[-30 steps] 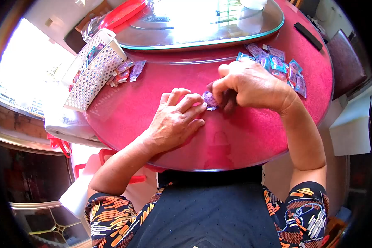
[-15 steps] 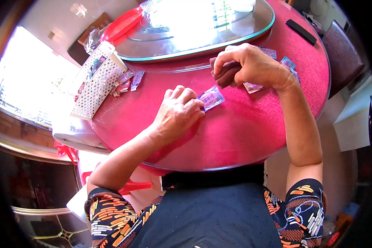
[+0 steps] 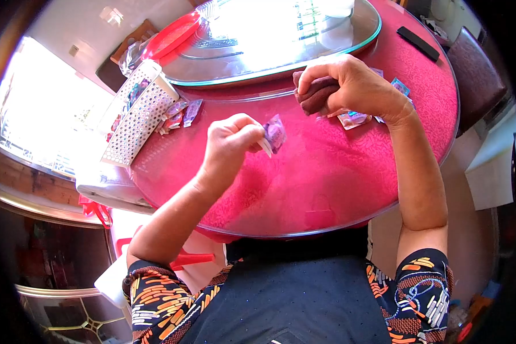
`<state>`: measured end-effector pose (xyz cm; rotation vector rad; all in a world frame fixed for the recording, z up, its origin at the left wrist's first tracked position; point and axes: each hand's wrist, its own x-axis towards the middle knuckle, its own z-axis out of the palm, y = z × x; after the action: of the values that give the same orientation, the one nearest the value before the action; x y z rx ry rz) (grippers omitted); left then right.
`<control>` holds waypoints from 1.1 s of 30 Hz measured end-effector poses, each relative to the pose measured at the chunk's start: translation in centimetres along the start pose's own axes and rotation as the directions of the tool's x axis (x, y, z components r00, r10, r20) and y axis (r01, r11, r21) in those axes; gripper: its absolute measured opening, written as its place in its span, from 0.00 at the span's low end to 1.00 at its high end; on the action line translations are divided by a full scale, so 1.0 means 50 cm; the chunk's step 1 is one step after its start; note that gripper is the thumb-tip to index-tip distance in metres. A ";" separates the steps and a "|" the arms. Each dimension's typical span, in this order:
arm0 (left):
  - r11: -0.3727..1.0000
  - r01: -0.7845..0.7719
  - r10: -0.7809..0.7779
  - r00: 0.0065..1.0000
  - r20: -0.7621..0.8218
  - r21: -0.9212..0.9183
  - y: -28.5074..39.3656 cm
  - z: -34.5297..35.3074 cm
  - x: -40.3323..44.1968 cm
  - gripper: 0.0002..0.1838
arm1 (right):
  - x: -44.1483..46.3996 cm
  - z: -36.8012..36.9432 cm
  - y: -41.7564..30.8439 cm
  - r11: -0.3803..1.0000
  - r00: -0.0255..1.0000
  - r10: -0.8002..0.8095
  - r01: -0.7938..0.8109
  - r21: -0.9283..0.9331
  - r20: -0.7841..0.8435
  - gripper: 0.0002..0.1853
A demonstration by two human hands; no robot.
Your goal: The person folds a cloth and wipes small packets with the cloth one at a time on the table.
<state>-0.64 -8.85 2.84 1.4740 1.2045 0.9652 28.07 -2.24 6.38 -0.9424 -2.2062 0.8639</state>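
Note:
Pinched in my left hand [image 3: 230,144] is a small purple packet [image 3: 276,133], raised off the red table [image 3: 338,189]. My right hand [image 3: 352,86] is closed on a folded dark maroon cloth [image 3: 316,95], held above the table's right half. Under and behind that hand lie purple and blue packets [image 3: 354,118], partly covered by it. To the left, a white perforated basket [image 3: 139,117] leans on its side with small colourful packets inside. Several purple and red packets [image 3: 191,112] lie beside its opening.
A glass turntable [image 3: 269,69] spans the table's far side, with a red tray [image 3: 173,35] at its left. One black bar-shaped object [image 3: 417,43] rests at the far right. A dark chair [image 3: 475,74] stands beyond the right edge, and a red stool [image 3: 192,259] is below at left.
The purple packet has come up off the table in my left hand, its fingers now pinched on it. My right hand moved back up and away from it, holding the maroon cloth.

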 end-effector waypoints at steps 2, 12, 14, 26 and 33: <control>0.994 0.017 -0.016 1.000 -0.009 0.109 -0.009 -0.021 0.010 0.06 | 0.001 0.001 0.003 0.999 0.999 -0.035 0.035 -0.015 0.016 0.24; 0.504 -0.465 0.566 0.815 0.128 0.728 -0.076 -0.021 0.003 0.12 | 0.026 0.081 0.004 0.970 0.971 -0.241 0.240 -0.045 0.002 0.19; 0.413 -0.456 0.496 0.839 0.225 0.788 -0.092 -0.016 0.007 0.16 | 0.030 0.122 -0.009 0.926 0.944 -0.324 0.330 -0.184 0.061 0.18; 0.438 -0.500 0.545 0.808 0.221 0.747 -0.096 -0.019 0.003 0.21 | 0.038 0.114 0.010 0.995 0.990 -0.102 0.099 -0.032 -0.097 0.15; 0.254 -0.608 0.560 0.726 0.399 0.752 -0.088 0.006 -0.008 0.26 | 0.053 0.111 0.038 0.999 0.970 -0.033 0.042 0.031 -0.240 0.14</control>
<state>-1.36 -9.09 -1.50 2.9328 1.1289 0.7642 23.34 -0.97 2.20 -0.9326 -1.9890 0.7289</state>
